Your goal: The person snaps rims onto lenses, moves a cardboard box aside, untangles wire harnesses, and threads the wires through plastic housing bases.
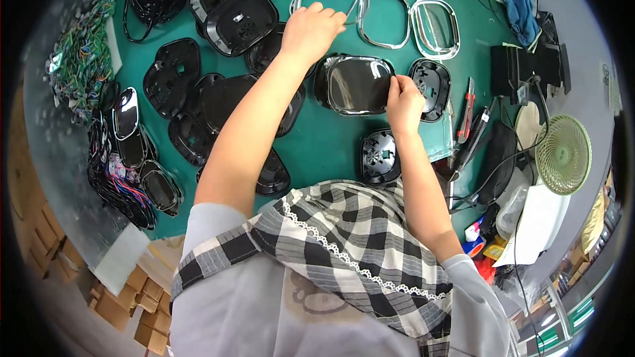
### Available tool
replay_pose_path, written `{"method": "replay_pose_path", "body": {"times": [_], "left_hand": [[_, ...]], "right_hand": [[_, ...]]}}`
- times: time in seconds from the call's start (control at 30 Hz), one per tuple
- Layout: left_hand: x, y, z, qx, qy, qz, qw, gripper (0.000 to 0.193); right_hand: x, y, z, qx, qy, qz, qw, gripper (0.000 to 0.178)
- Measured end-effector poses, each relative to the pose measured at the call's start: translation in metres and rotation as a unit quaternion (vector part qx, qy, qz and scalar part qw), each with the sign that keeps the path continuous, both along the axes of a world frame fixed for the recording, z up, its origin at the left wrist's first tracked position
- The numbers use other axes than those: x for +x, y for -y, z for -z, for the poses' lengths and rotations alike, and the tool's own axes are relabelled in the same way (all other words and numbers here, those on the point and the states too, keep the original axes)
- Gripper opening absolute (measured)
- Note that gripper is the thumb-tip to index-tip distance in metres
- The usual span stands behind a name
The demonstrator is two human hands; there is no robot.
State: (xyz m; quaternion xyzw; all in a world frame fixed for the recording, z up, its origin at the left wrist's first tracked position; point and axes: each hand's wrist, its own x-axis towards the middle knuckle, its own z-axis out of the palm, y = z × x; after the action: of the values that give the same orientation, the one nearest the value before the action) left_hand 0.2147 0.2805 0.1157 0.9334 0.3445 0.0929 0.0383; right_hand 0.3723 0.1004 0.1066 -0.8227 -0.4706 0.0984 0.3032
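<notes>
Head view: the black case point(360, 86), dark glossy face upward, is over the green mat point(331, 142) in front of the person; whether it rests or is raised slightly cannot be told. The right hand point(405, 104) is clamped on its right edge, thumb on top. The left hand point(308, 32), well apart from the right, bends its fingers over the near side of a silver frame point(363, 4) beyond the case; whether that grip is closed cannot be told.

The step appears to be handling the frame while steadying the case. Hold the case by its edge; finger contact would likely smudge the glossy face. Raise the frame straight up, as it appears to meet a second frame point(383, 45) and could scrape it.

Just right of the case lies an open black shell point(433, 89); a smaller shell point(379, 158) lies nearer the apron point(357, 225). Direct the right forearm clear of the red knife point(467, 112) farther right; its blade state is too small to judge.
</notes>
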Motion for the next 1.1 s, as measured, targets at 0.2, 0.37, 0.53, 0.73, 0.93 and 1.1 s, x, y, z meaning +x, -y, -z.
{"method": "replay_pose_path", "body": {"times": [0.2, 0.37, 0.53, 0.73, 0.93, 1.1], "left_hand": [[-0.019, 0.024, -0.051, 0.064, 0.295, -0.069, 0.951, 0.014], [-0.036, 0.073, -0.037, 0.024, 0.194, -0.123, 0.973, 0.022], [-0.022, 0.091, -0.025, -0.091, 0.075, -0.148, 0.982, 0.033], [-0.021, 0.092, -0.028, -0.134, 0.088, -0.201, 0.966, 0.018], [-0.032, 0.095, -0.053, -0.123, 0.182, -0.217, 0.951, 0.02], [-0.056, 0.095, -0.078, 0.028, 0.175, -0.178, 0.968, 0.025]], "right_hand": [[0.003, 0.0, 0.003, -0.062, 0.027, -0.02, 0.998, 0.017], [0.001, 0.001, 0.009, -0.014, 0.006, 0.04, 0.999, 0.016], [-0.002, 0.008, 0.019, -0.001, -0.025, 0.087, 0.996, 0.014], [-0.004, 0.007, 0.014, 0.057, -0.011, 0.054, 0.997, 0.025], [-0.007, -0.004, -0.025, 0.079, -0.135, -0.018, 0.987, 0.029], [0.01, 0.003, -0.072, 0.182, -0.586, 0.118, 0.78, 0.022]]}}
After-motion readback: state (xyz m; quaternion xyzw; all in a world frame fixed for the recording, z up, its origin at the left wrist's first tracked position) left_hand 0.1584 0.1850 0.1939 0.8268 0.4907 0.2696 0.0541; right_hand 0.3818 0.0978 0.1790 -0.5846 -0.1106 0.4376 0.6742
